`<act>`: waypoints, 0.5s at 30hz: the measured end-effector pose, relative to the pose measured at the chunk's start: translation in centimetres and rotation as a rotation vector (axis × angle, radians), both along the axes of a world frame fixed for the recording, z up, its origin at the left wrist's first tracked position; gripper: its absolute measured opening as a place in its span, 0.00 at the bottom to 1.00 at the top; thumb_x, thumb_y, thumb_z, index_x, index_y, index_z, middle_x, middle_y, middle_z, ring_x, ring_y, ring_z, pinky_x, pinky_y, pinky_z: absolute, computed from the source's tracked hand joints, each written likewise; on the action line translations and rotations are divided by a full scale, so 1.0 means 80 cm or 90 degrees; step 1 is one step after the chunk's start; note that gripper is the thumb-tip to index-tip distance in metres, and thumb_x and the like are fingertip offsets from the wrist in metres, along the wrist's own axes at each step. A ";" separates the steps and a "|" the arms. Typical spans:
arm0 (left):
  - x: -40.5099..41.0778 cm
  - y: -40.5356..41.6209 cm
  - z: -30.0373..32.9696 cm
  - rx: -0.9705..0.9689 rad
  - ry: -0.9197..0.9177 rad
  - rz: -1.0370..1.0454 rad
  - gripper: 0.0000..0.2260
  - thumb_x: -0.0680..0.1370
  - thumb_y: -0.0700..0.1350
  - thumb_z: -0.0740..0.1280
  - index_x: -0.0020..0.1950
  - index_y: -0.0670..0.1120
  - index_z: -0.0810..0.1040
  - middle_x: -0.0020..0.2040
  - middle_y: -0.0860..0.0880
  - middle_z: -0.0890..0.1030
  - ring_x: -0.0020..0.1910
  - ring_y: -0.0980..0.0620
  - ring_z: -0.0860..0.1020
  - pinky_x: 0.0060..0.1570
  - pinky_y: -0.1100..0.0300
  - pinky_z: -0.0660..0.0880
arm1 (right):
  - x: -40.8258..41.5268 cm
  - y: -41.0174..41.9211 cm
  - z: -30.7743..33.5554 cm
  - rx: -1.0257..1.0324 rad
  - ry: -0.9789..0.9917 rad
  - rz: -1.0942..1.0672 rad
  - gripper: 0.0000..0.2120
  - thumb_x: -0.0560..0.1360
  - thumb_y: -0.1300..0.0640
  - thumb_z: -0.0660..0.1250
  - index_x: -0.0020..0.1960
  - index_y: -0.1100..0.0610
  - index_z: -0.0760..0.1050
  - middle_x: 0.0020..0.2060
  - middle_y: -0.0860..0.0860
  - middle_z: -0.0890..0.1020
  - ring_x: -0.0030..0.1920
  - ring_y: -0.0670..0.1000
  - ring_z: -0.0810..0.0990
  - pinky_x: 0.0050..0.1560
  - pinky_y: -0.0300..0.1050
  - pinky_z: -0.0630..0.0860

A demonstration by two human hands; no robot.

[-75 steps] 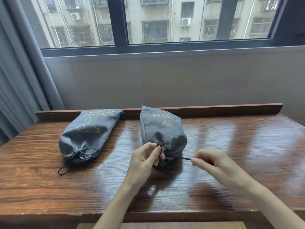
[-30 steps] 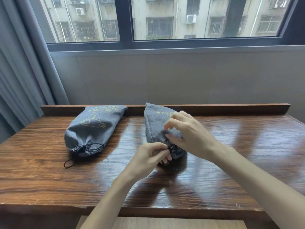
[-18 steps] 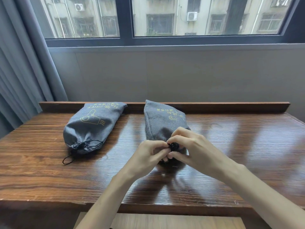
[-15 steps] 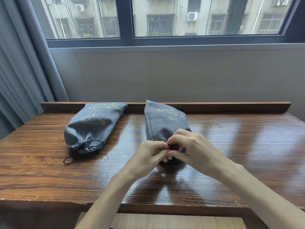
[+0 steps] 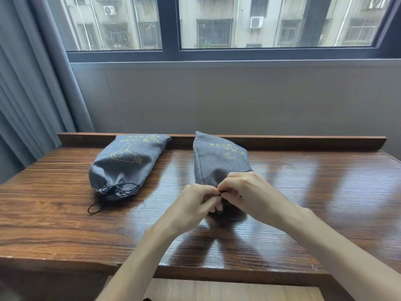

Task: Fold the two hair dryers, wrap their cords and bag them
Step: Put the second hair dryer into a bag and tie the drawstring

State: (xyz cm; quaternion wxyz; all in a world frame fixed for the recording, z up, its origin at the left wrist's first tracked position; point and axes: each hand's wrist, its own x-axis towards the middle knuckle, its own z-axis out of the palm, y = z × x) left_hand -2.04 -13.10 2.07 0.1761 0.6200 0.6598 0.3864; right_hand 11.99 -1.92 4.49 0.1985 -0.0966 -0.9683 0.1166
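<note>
A: Head view shows 2 grey pouches on the wooden surface; what has changed in the last 2.5 seconds?

B: The right hand was out to the right then, drawing the black drawstring taut away from the right pouch; now it has come in and meets the left hand at that pouch's mouth; both hands have stayed bunched there for the last half second.

A: And the grip of each hand?

B: Both have fingertips curled in and pinching at the cord, just at the gathered mouth; only a dark sliver of cord shows between them, so whether a knot is forming I cannot tell.

A: Where are the dryers?

B: Neither is visible; I judge 1 sits inside each pouch, since both bulge; the left pouch lies apart to the left, mouth cinched, its cord loop trailing on the wood.

A: Meaning for the task?

B: Pulling seems over and fastening is under way; this looks like the last step, with 1 pouch closed already.
</note>
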 end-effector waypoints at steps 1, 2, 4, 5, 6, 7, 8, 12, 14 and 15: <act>0.000 0.000 -0.001 0.003 -0.014 0.010 0.11 0.78 0.36 0.65 0.39 0.47 0.80 0.33 0.55 0.81 0.30 0.62 0.75 0.37 0.72 0.70 | -0.001 0.001 0.000 -0.005 -0.001 -0.004 0.06 0.75 0.59 0.66 0.47 0.54 0.82 0.40 0.48 0.80 0.37 0.49 0.77 0.41 0.45 0.75; 0.001 -0.001 -0.002 0.007 -0.037 0.024 0.09 0.78 0.37 0.66 0.40 0.46 0.81 0.33 0.53 0.82 0.30 0.62 0.76 0.37 0.71 0.72 | -0.002 0.001 0.000 -0.014 -0.001 -0.011 0.06 0.75 0.59 0.66 0.47 0.54 0.82 0.40 0.48 0.80 0.37 0.47 0.75 0.41 0.43 0.74; -0.001 -0.003 -0.004 0.022 -0.090 0.060 0.04 0.77 0.38 0.69 0.43 0.45 0.82 0.35 0.50 0.85 0.31 0.60 0.79 0.38 0.68 0.75 | -0.002 0.003 -0.001 -0.039 0.005 -0.024 0.07 0.75 0.59 0.66 0.48 0.54 0.82 0.41 0.48 0.80 0.37 0.43 0.73 0.41 0.39 0.72; -0.002 -0.004 -0.005 0.033 -0.106 0.077 0.03 0.76 0.38 0.70 0.43 0.45 0.81 0.35 0.50 0.85 0.31 0.59 0.80 0.37 0.67 0.76 | -0.002 0.003 -0.002 -0.047 0.007 -0.026 0.07 0.76 0.59 0.67 0.49 0.53 0.83 0.41 0.48 0.80 0.36 0.42 0.72 0.41 0.39 0.72; -0.003 -0.005 -0.006 0.041 -0.112 0.087 0.03 0.76 0.39 0.71 0.43 0.46 0.81 0.35 0.50 0.85 0.31 0.58 0.80 0.37 0.66 0.76 | -0.002 0.003 -0.003 -0.049 0.007 -0.026 0.07 0.76 0.59 0.67 0.49 0.53 0.83 0.41 0.48 0.80 0.36 0.42 0.71 0.41 0.39 0.71; -0.004 -0.005 -0.006 0.044 -0.111 0.089 0.04 0.75 0.39 0.71 0.42 0.47 0.81 0.35 0.50 0.85 0.31 0.58 0.81 0.37 0.66 0.76 | -0.002 0.002 -0.003 -0.047 0.005 -0.023 0.07 0.76 0.59 0.67 0.49 0.52 0.83 0.40 0.48 0.80 0.36 0.42 0.71 0.40 0.39 0.71; -0.004 -0.006 -0.006 0.045 -0.109 0.087 0.05 0.75 0.39 0.71 0.42 0.48 0.80 0.35 0.50 0.85 0.31 0.58 0.80 0.36 0.67 0.75 | -0.002 0.001 -0.003 -0.043 0.002 -0.021 0.07 0.76 0.59 0.66 0.48 0.52 0.83 0.39 0.47 0.79 0.35 0.42 0.70 0.40 0.38 0.69; -0.004 -0.007 -0.006 0.047 -0.114 0.079 0.05 0.75 0.39 0.71 0.42 0.47 0.79 0.35 0.49 0.85 0.31 0.57 0.80 0.36 0.68 0.74 | -0.002 -0.004 0.003 -0.031 -0.029 -0.023 0.08 0.76 0.59 0.65 0.46 0.51 0.83 0.38 0.46 0.77 0.35 0.43 0.69 0.39 0.38 0.66; -0.006 -0.007 -0.007 0.052 -0.159 0.079 0.06 0.75 0.38 0.72 0.43 0.46 0.76 0.35 0.47 0.85 0.30 0.55 0.80 0.36 0.67 0.74 | -0.002 -0.005 0.006 -0.020 -0.064 -0.030 0.09 0.76 0.59 0.63 0.47 0.51 0.83 0.39 0.47 0.77 0.36 0.43 0.69 0.37 0.34 0.63; -0.007 -0.006 -0.008 0.054 -0.188 0.074 0.08 0.75 0.38 0.72 0.44 0.46 0.73 0.35 0.46 0.85 0.30 0.54 0.80 0.36 0.66 0.74 | -0.003 -0.005 0.008 -0.019 -0.074 -0.031 0.10 0.76 0.59 0.63 0.47 0.52 0.82 0.39 0.47 0.77 0.37 0.43 0.69 0.36 0.33 0.63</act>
